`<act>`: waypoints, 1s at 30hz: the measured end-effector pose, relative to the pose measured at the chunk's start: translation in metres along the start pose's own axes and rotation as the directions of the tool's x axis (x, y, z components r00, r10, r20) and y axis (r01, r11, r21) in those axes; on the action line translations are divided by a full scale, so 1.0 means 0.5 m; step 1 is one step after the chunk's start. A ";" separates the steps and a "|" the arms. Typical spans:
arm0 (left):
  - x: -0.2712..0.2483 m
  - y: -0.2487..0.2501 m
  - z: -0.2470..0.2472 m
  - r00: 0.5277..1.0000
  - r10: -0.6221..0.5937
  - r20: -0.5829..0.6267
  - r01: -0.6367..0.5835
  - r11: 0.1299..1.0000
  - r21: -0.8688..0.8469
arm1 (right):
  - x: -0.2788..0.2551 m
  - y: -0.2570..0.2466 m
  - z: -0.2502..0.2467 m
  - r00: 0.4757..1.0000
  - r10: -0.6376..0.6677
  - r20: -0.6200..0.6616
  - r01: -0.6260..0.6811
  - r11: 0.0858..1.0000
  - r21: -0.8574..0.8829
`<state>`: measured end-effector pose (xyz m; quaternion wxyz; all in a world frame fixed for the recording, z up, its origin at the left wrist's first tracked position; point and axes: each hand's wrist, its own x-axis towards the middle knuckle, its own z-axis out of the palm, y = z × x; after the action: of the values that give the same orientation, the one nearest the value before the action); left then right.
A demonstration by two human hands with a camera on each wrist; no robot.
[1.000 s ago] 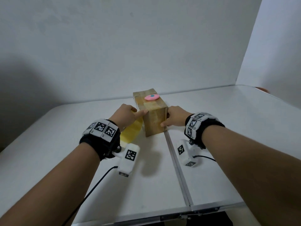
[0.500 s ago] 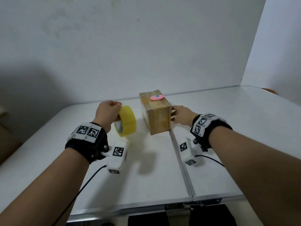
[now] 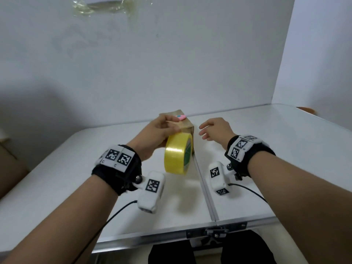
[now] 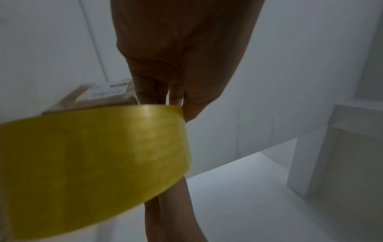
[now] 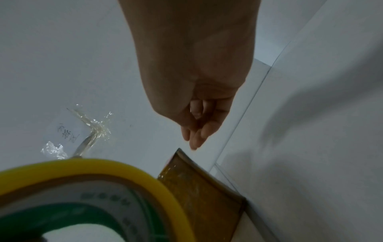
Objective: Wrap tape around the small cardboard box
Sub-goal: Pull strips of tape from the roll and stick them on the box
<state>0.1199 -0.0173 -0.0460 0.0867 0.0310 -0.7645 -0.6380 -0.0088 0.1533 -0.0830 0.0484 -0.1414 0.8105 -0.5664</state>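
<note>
Left hand: our left hand (image 3: 154, 132) grips the yellow tape roll (image 3: 178, 153), fingers curled over its top edge, thumb side toward the small cardboard box (image 3: 188, 124). From the left wrist view the fingers (image 4: 157, 91) reach down to the roll's upper rim.
Right hand: our right hand (image 3: 216, 128) hovers just to the right of the box, fingers loosely extended toward it and holding nothing. We see a gap between the fingertips (image 3: 202, 133) and the box.
Tape roll: we hold it upright on edge, lifted off the table, directly in front of the box's near face, so it covers much of that face in the head view. Its core (image 5: 116, 201) shows a green and white printed label in the right wrist view.
Box: it stands on the white table (image 3: 285, 141), beside the centre seam (image 3: 206, 195), toward the far edge near the wall. Its side looks glossy in the right wrist view (image 5: 199, 188), as if covered with tape already. Whether a strip runs from roll to box we cannot tell.
Box top: a small pink disc with a teal spot (image 3: 180, 117) lies there, just beside our left fingertips.
Wall: crumpled clear tape (image 3: 99, 7) sticks high up on it.
Wrists: we wear black bands with square-patterned markers (image 3: 118, 157) and white camera units (image 3: 151, 190).
</note>
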 end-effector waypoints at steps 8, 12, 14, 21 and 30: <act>0.071 -0.047 0.131 0.999 -0.038 0.025 0.041 0.987 -0.153 | -0.023 0.039 -0.083 0.990 0.011 0.143 -0.028 0.992 0.120; 0.103 -0.054 0.166 1.000 -0.030 -0.003 0.029 0.987 -0.158 | -0.026 0.053 -0.106 0.996 -0.034 0.085 0.020 0.987 0.161; 0.111 -0.050 0.177 1.000 -0.017 -0.006 0.015 0.989 -0.144 | -0.028 0.055 -0.110 0.994 -0.082 0.068 0.071 0.985 0.155; 0.121 -0.060 0.195 0.999 -0.034 -0.013 0.032 0.994 -0.101 | -0.015 0.058 -0.104 0.990 -0.140 0.024 0.138 0.987 0.083; 0.115 -0.068 0.187 0.997 -0.083 -0.003 0.082 0.987 -0.139 | -0.004 0.061 -0.083 0.993 -0.120 0.016 0.120 0.993 0.004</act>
<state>0.0453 0.0582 -0.0898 0.0654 0.0594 -0.7161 -0.6924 -0.0220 0.2010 -0.0970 0.0211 -0.1945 0.7992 -0.5684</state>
